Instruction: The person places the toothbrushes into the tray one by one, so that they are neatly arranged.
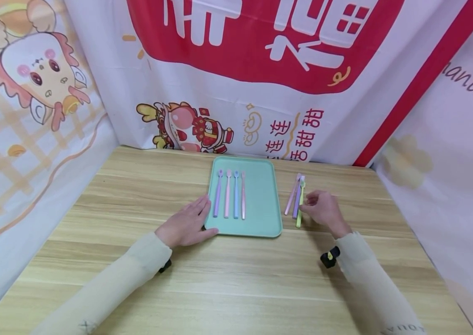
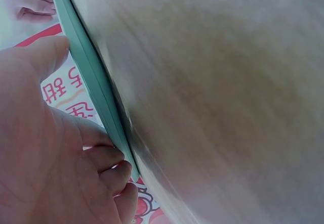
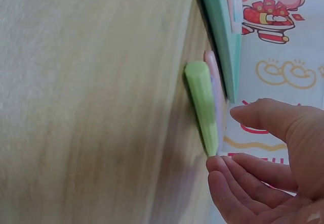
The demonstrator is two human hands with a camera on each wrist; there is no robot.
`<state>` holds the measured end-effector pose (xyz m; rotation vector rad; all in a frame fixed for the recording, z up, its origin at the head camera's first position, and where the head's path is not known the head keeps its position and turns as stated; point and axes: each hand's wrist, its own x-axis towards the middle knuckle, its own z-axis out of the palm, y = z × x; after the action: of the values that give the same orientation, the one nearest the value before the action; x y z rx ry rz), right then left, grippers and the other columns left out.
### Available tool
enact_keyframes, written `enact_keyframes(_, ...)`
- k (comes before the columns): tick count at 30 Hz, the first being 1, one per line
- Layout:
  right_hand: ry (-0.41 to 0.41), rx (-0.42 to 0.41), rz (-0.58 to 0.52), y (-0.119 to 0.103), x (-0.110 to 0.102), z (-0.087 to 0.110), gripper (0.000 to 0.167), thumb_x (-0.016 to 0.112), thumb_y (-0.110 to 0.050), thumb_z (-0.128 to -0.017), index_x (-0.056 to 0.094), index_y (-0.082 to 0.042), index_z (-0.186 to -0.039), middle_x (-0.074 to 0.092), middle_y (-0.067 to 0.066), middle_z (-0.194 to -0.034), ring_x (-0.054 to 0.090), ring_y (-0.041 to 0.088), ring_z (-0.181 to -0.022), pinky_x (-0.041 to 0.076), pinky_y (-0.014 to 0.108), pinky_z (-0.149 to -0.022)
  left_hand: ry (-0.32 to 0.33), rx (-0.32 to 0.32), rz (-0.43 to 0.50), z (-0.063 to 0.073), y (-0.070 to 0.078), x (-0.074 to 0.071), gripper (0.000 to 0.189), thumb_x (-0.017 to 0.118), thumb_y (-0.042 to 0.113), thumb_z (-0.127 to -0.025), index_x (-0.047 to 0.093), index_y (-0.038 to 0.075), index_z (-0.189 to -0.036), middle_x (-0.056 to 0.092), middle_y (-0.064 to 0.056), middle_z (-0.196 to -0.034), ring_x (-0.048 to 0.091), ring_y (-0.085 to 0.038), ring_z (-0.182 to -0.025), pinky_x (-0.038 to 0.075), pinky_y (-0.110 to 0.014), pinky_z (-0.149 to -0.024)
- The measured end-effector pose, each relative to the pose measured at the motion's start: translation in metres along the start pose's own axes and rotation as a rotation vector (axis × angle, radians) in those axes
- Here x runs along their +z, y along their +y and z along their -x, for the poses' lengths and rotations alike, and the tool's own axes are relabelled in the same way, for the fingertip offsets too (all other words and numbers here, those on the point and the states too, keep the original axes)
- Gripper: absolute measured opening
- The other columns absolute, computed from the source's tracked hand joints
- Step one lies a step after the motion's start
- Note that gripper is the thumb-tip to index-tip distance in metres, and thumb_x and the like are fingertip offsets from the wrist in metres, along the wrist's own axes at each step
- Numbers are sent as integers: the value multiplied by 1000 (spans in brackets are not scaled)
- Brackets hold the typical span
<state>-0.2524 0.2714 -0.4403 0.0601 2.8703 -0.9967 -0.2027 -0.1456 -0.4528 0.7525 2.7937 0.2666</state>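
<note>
From my remote seat: green tray [image 1: 259,200] flat on the wood-grain desk [image 1: 228,284], near the back cloth [image 1: 219,77]. Four toothbrushes in a row on its left part, heads towards the cloth: purple brush [image 1: 217,197], pink brush [image 1: 227,197], blue brush [image 1: 236,197], rose brush [image 1: 243,197]. Three more lie on the desk just right of the tray: loose pink brush [image 1: 290,200], loose purple brush [image 1: 297,200], yellow-green brush [image 1: 299,220]. Their heads crowd together at the far end, handles fanning out; purple sits between the other two. The tray's raised rim stands between this bunch and the row.

Hands: I see the left hand [image 1: 188,223] released, spread along the tray's left rim, thumb by the near corner. Right hand [image 1: 322,207] also released, fingers bent at the yellow-green brush, thumb held apart from them in the wrist view; I can't tell whether the fingertips touch it.

Around: a black wrist device [image 1: 330,257] below the right sleeve [image 1: 380,288], another partly hidden under the left sleeve [image 1: 110,284]. Printed cloth closes in the desk: cartoon panel [image 1: 10,144] at left, red-and-white lettering behind, pale panel [image 1: 441,153] with script at right.
</note>
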Motion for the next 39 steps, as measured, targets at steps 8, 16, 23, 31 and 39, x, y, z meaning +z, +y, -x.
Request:
enact_keyframes(8, -17, 42, -17, 6, 5, -5, 48, 78, -20, -95, 64, 2, -135, 72, 21, -125, 68, 29, -109, 61, 39, -93, 7, 5, 1, 0, 0, 0, 94, 49, 61, -106, 21, -5, -166, 14, -23, -177, 15, -39, -165, 22, -54, -134)
enact_keyframes(16, -22, 83, -10, 4, 3, -10, 47, 79, -20, -94, 66, 2, -134, 72, 19, -122, 65, 25, -100, 58, 29, -81, 5, 6, -1, 0, 0, -2, 94, 48, 62, -106, 21, -5, -166, 13, -23, -177, 15, -38, -166, 22, -53, -134)
enact_keyframes(23, -28, 111, -19, 10, 1, -16, 41, 77, -17, -95, 68, 2, -130, 73, 19, -116, 65, 22, -91, 55, 25, -71, 3, 7, 9, 0, 1, -1, 94, 48, 62, -106, 20, -5, -166, 13, -23, -177, 14, -39, -166, 21, -54, -134)
enact_keyframes(31, -24, 117, -2, 11, 1, -17, 33, 76, -15, -95, 71, 3, -122, 70, 17, -106, 62, 21, -84, 53, 26, -66, 4, 5, 6, 0, 1, -1, 93, 49, 61, -106, 21, -6, -165, 14, -23, -177, 15, -39, -166, 21, -54, -134)
enact_keyframes(39, 3, 121, 33, 8, 1, -15, 25, 79, -15, -92, 74, 1, -111, 72, 15, -102, 62, 20, -83, 52, 24, -65, 3, 9, 12, 1, 2, -3, 93, 49, 60, -107, 21, -6, -165, 14, -24, -176, 15, -39, -165, 21, -54, -134)
